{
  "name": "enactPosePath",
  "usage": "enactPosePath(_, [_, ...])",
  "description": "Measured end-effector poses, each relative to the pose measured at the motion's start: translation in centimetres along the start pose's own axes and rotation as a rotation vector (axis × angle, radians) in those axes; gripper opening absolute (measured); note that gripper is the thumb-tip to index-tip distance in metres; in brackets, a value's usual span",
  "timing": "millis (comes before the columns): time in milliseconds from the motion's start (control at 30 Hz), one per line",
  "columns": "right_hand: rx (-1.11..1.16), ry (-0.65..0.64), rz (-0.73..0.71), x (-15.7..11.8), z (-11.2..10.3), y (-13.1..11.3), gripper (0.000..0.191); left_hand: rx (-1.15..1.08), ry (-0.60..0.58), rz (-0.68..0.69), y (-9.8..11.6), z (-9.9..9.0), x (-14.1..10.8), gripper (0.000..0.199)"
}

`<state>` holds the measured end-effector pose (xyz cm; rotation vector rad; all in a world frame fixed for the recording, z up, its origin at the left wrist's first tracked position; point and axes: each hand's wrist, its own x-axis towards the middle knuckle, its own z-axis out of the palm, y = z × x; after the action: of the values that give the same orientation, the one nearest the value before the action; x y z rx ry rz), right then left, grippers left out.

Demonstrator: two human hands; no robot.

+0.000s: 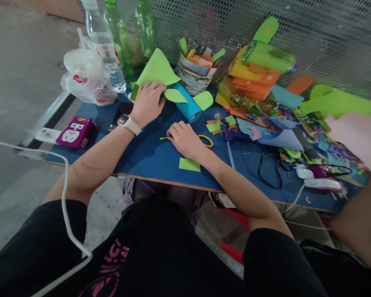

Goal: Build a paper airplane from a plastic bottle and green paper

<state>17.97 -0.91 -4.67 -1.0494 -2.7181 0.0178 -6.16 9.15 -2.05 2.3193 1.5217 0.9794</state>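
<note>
My left hand (149, 104), wearing a watch, bends its fingers over the lower edge of a light green paper sheet (157, 69). Beside its thumb is a blue tube (188, 107) with green leaf-shaped paper pieces (204, 100) at its sides. Palm down on the table, my right hand (185, 140) has its fingers curled over a pair of scissors, mostly hidden beneath it; the yellow handle loop (207, 140) sticks out by the wrist. A thin green piece (163, 138) shows at its fingertips. Below that hand lies a small green paper rectangle (189, 164).
Bottles (106, 51) and a plastic bag (86, 76) stand at the back left, near a purple power socket (76, 132). A paper-covered basket (198, 72) is behind the tube. Rightward are a blue glue gun (233, 131), cords, paper scraps (278, 132) and another person's arm (363, 222).
</note>
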Motion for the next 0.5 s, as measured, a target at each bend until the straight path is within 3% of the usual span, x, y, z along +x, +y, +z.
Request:
enactPosePath(233, [0.155,0.115,-0.226,-0.3,0.2,0.6,0.035,0.077,0.063,-0.093,0.1,-1.0,-0.4,0.082])
enactPosePath(400, [0.285,0.176,-0.21,-1.8,-0.5,2.6,0.031,0.136,0.11,-0.207,-0.4,-2.4,-0.4,0.102])
enactPosePath(500, [0.359,0.181,-0.158,-2.3,-1.0,3.5,0.026,0.187,0.106,-0.205,-0.4,-3.0,-0.3,0.109])
